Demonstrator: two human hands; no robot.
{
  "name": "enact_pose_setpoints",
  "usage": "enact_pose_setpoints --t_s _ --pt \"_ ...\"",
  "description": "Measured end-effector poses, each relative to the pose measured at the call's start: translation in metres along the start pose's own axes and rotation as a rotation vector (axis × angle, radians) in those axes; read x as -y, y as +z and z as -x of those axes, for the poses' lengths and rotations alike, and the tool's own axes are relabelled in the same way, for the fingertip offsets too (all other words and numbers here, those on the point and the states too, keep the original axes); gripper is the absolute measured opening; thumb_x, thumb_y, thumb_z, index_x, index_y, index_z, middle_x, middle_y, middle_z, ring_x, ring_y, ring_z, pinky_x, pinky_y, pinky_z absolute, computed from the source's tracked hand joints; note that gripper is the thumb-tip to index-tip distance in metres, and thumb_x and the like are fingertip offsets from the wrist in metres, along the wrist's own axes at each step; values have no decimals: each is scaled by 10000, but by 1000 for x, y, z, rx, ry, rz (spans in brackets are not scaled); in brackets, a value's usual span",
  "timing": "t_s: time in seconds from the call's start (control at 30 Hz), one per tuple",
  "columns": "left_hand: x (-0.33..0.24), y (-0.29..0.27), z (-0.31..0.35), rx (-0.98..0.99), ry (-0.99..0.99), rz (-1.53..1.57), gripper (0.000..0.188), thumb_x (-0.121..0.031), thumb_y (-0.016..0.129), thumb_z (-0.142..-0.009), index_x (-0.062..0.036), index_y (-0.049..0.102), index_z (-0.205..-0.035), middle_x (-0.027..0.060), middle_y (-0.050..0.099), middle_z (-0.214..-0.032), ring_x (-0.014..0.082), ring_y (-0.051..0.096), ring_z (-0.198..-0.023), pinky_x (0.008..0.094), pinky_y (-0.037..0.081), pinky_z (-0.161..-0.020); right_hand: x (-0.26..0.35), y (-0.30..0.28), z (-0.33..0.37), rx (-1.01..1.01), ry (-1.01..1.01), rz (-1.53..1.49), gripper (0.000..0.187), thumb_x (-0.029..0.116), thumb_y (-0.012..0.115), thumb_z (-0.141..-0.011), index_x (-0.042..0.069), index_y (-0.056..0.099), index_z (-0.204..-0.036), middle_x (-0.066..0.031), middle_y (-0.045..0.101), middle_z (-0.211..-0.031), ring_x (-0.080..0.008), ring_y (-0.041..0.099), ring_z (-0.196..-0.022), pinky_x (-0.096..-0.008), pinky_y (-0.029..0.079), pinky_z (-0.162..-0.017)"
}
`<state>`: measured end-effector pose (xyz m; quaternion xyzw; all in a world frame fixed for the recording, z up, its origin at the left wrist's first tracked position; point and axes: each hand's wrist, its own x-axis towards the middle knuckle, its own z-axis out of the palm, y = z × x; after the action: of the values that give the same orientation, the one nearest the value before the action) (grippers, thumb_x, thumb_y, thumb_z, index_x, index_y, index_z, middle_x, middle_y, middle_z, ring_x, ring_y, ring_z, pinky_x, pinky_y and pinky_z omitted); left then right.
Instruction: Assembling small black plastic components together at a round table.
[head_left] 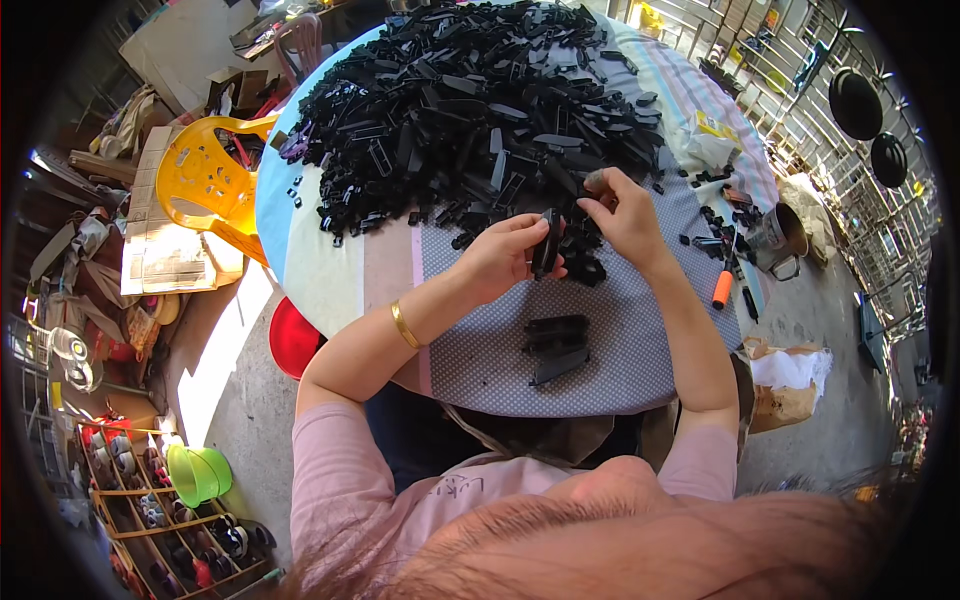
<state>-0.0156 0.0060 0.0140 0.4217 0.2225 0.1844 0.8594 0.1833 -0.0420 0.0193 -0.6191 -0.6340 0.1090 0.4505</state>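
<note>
Over the near part of the round table, my left hand (pixel 500 258) grips a slim black plastic part (pixel 546 245), held upright between thumb and fingers. Just to its right, my right hand (pixel 628 218) is raised with thumb and forefinger drawn close together. Whatever may be between those fingertips is too small to make out. Beyond both hands spreads a large heap of black plastic parts (pixel 460 90), long flat pieces mixed with small ones. Closer to me, a few similar black pieces (pixel 556 345) lie stacked on the dotted cloth.
At the table's right are an orange-handled tool (pixel 722 290), a metal mug (pixel 782 240) and scattered small black bits. A yellow plastic chair (pixel 215 170) and a red stool (pixel 292 338) stand left. An open cardboard box (pixel 785 400) sits at the right, below table height.
</note>
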Motion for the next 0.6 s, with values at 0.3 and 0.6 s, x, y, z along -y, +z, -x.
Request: enact_pose_setpoints --t_s 0.3,0.6 --pt "4 -10 -7 43 124 52 225 -204 457 -939 -53 525 -1090 27 598 -973 119 590 -895 298 479 -810 39 -1 20 75 225 -635 184 72 624 -830 -31 610 -982 -70 650 -809 -130 644 -703 -219 533 -628" --pt "8 -5 -8 -87 239 -41 258 -221 539 -904 -30 530 -1077 -5 580 -876 60 548 -736 205 474 -653 43 7 27 -76 -173 -67 146 96 680 -766 -27 606 -796 -80 544 -639 -154 524 -536 -266 406 -474"
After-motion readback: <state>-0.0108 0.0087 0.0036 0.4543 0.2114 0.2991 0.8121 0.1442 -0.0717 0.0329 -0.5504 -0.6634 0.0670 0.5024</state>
